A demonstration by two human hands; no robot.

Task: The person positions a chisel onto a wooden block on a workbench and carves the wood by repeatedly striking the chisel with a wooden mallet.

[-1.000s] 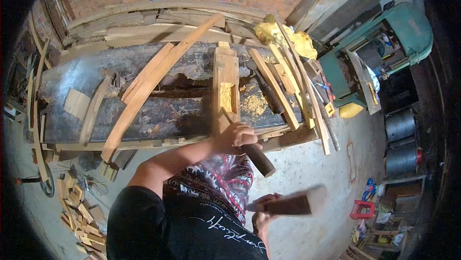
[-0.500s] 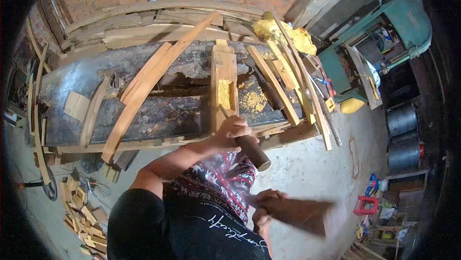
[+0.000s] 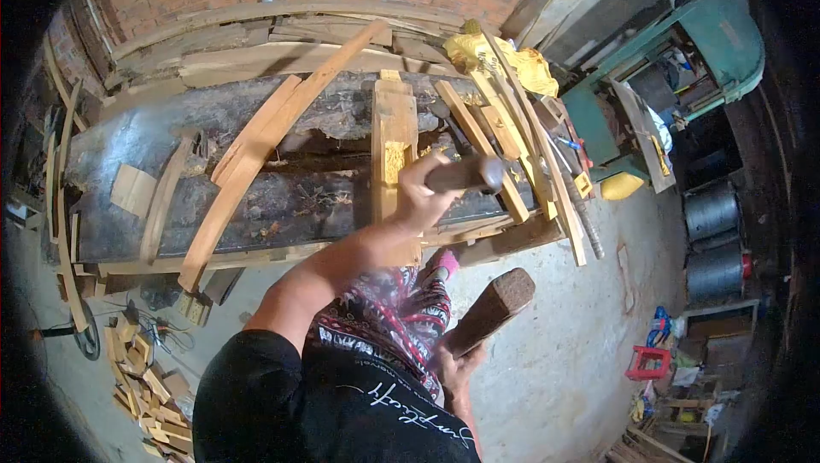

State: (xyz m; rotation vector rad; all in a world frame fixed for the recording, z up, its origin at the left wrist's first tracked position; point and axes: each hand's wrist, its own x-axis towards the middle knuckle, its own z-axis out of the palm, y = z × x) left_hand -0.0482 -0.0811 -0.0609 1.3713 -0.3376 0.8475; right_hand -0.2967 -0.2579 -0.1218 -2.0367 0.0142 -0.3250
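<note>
My left hand (image 3: 424,196) is closed around the thick round handle of a chisel (image 3: 461,175), over the right side of a timber beam (image 3: 394,117). The handle points right; the blade is hidden by the hand. A recess full of yellow wood chips (image 3: 395,158) is cut in the beam's top. Low by my body, my right hand (image 3: 458,366) grips a blocky wooden mallet (image 3: 497,302), its broad end tilted up toward the bench. The mallet is apart from the chisel.
The beam lies across a dark, rough slab bench (image 3: 316,207). A long curved board (image 3: 248,164) leans to its left, and several battens (image 3: 487,151) lie to its right. A green machine (image 3: 726,44) stands at the right. Offcuts (image 3: 149,378) are piled on the floor.
My left hand has lifted the chisel up and right, swinging its handle level over the beam. The mallet has swung upright from pointing right.
</note>
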